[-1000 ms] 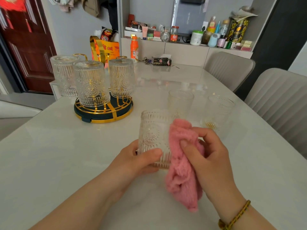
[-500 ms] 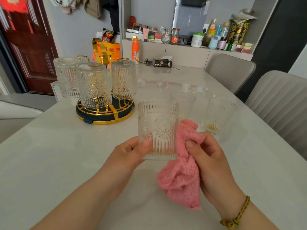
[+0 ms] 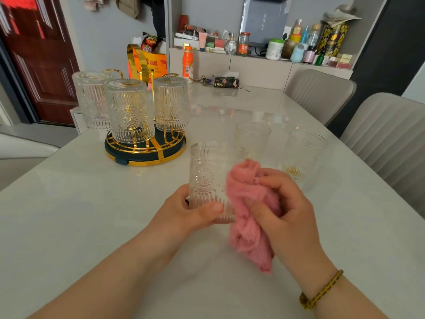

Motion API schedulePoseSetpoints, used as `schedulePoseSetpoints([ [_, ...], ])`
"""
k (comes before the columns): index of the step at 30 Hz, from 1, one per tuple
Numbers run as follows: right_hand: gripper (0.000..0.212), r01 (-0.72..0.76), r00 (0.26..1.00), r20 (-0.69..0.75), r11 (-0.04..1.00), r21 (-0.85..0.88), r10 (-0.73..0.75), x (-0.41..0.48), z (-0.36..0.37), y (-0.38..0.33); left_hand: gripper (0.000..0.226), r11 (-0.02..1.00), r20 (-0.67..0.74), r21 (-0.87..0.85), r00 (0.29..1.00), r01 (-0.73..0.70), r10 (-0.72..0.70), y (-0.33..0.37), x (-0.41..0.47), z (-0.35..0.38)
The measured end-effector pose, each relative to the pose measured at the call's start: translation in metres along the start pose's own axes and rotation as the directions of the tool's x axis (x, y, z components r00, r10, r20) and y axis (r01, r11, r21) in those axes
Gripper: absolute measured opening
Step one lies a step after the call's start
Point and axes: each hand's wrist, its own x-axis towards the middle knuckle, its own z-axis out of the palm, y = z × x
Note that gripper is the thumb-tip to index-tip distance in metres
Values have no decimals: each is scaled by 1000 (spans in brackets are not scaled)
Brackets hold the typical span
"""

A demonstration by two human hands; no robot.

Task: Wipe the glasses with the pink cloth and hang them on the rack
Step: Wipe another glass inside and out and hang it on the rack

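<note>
My left hand (image 3: 184, 212) grips the base of an embossed clear glass (image 3: 208, 178), held upright above the white table. My right hand (image 3: 282, 210) holds the bunched pink cloth (image 3: 248, 217) against the glass's right side. Two more glasses stand upright behind: one (image 3: 251, 137) just beyond the held glass, another (image 3: 303, 153) to the right. The round rack (image 3: 145, 150), dark base with gold wire, sits at the left. Three glasses hang upside down on it: back left (image 3: 92, 100), front (image 3: 128, 111), right (image 3: 171, 104).
The white table (image 3: 80, 203) stretches ahead; two grey chairs (image 3: 386, 134) stand along its right side. At the far end lie an orange bottle (image 3: 188, 63), keys and a dark tissue pack (image 3: 226, 82). A cluttered shelf runs along the back wall.
The glass rose and turned in my left hand, then sank a little. My right hand brought the cloth from below the glass back up against its right side.
</note>
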Motion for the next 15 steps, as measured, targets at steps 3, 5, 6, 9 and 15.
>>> schedulePoseSetpoints([
  [3,20,-83,987,-124,986,147,102,5,-10,0,97,999,98,-33,995,26,-23,1,-3,4],
  [5,10,-195,968,-101,940,280,230,5,-9,2,89,996,131,-80,991,23,-12,3,-5,6],
  [6,13,-242,958,-71,917,316,277,4,-6,5,89,994,127,-107,992,19,-5,4,-5,5],
  [9,17,-313,949,59,901,299,311,0,3,7,93,983,53,-183,999,18,-8,4,-1,-1],
  [15,19,26,1000,7,999,-29,-26,0,-5,-3,77,999,119,-44,993,15,-10,3,-2,2],
])
